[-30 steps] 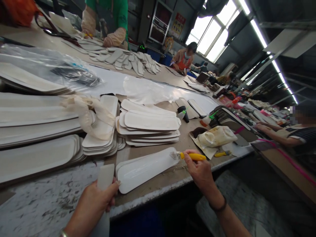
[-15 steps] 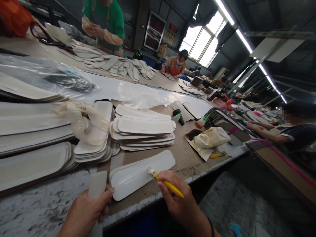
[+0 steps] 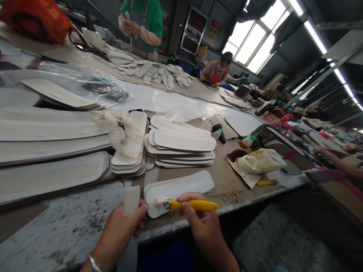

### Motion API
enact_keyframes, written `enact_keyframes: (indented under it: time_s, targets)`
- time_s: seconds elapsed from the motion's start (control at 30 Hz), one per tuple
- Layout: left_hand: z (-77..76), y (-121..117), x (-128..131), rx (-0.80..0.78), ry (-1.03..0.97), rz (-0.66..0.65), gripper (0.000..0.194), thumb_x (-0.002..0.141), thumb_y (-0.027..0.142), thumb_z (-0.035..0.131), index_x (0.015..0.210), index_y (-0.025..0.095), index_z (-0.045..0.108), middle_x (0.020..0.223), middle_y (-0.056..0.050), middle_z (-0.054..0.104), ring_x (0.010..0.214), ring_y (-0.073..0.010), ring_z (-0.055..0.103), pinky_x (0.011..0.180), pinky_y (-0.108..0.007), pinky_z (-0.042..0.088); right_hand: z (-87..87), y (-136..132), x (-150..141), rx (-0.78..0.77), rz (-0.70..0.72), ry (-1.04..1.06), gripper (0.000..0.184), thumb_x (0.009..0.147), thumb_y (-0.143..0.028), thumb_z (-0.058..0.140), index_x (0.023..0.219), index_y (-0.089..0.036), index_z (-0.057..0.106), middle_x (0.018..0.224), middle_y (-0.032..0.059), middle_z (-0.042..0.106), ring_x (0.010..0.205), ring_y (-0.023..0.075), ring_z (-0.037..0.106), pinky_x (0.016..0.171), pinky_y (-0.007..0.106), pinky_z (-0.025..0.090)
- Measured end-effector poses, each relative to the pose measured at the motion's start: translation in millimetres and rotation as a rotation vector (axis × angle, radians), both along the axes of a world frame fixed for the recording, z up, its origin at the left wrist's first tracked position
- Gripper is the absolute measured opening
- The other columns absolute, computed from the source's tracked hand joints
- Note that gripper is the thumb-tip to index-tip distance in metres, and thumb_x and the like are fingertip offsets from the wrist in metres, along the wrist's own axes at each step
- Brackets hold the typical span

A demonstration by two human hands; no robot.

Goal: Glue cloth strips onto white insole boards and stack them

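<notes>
In my right hand [image 3: 201, 217] is a yellow-handled brush [image 3: 195, 204], its white-coated bristles on the near left part of a pale rounded panel [image 3: 181, 187]. The panel has a wet shine and lies on another like it. My left hand [image 3: 124, 223] is closed around a long pale strip [image 3: 132, 198] that stands up above the fist and hangs below the table edge. The thumb and fingertips of that hand are close to the panel's left end; whether they touch it I cannot tell.
Stacks of pale panels [image 3: 184, 141] stand behind, with a crumpled cloth [image 3: 121, 132] on one. To the right are a stained plastic container [image 3: 261, 160], a second yellow brush [image 3: 266, 183] and a small bottle with a green tip [image 3: 248, 141]. Co-workers [image 3: 143, 28] are across the table.
My right hand has swept the brush leftward along the panel, its handle turning more level. The whole scene has shifted right in view. My left hand still grips the strip.
</notes>
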State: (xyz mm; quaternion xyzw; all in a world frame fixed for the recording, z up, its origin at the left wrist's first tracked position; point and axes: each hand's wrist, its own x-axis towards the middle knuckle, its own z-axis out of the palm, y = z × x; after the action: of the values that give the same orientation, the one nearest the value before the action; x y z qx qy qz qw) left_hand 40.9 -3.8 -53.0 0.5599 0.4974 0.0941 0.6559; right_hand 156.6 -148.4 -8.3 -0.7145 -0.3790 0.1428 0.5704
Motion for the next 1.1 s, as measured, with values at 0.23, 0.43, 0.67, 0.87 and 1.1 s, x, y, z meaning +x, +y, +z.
enact_keyframes:
  time_s: [0.23, 0.43, 0.67, 0.87, 1.1]
  targets:
    - [25.0, -1, -2, -0.010, -0.027, 0.010, 0.031, 0.051, 0.043, 0.056, 0.068, 0.018, 0.058, 0.047, 0.003, 0.055, 0.042, -0.0128, 0.050, 0.042, -0.024, 0.038, 4.8, -9, 27, -0.012, -0.178, 0.108, 0.023, 0.088, -0.040, 0.060, 0.088, -0.017, 0.067, 0.073, 0.0042, 0.065, 0.066, 0.0178, 0.064, 0.066, 0.030, 0.055]
    - [26.0, -3, 1, 0.043, 0.032, -0.070, 0.028, 0.050, 0.046, 0.058, 0.057, 0.019, 0.055, 0.036, 0.002, 0.050, 0.036, -0.0137, 0.046, 0.039, -0.025, 0.035, -2.2, 6, 7, -0.021, -0.080, 0.191, 0.028, 0.088, -0.044, 0.059, 0.086, -0.017, 0.065, 0.068, 0.0036, 0.064, 0.061, 0.0176, 0.063, 0.061, 0.030, 0.055]
    - [22.1, -7, 3, 0.062, 0.035, -0.069, 0.025, 0.051, 0.045, 0.054, 0.057, 0.020, 0.051, 0.042, 0.003, 0.052, 0.037, -0.0133, 0.046, 0.037, -0.025, 0.034, -16.4, -11, 30, -0.125, -0.193, -0.016, 0.032, 0.087, -0.048, 0.057, 0.087, -0.017, 0.063, 0.075, 0.0061, 0.065, 0.064, 0.0184, 0.063, 0.058, 0.029, 0.053]
    - [12.4, -9, 2, 0.079, 0.042, -0.052, 0.024, 0.054, 0.044, 0.054, 0.057, 0.020, 0.053, 0.040, 0.003, 0.051, 0.036, -0.0128, 0.045, 0.037, -0.024, 0.033, -9.7, -48, 84, -0.260, -0.443, -0.407, 0.038, 0.087, -0.053, 0.054, 0.085, -0.016, 0.064, 0.072, 0.0070, 0.067, 0.061, 0.0198, 0.063, 0.057, 0.031, 0.051]
    - [16.4, -5, -3, 0.150, 0.064, -0.089, 0.028, 0.056, 0.049, 0.057, 0.061, 0.021, 0.056, 0.042, 0.002, 0.053, 0.042, -0.0171, 0.051, 0.044, -0.027, 0.037, 6.2, -54, 87, -0.221, -0.481, -0.677, 0.028, 0.091, -0.042, 0.049, 0.087, -0.018, 0.062, 0.083, 0.0089, 0.068, 0.078, 0.0225, 0.064, 0.072, 0.035, 0.052]
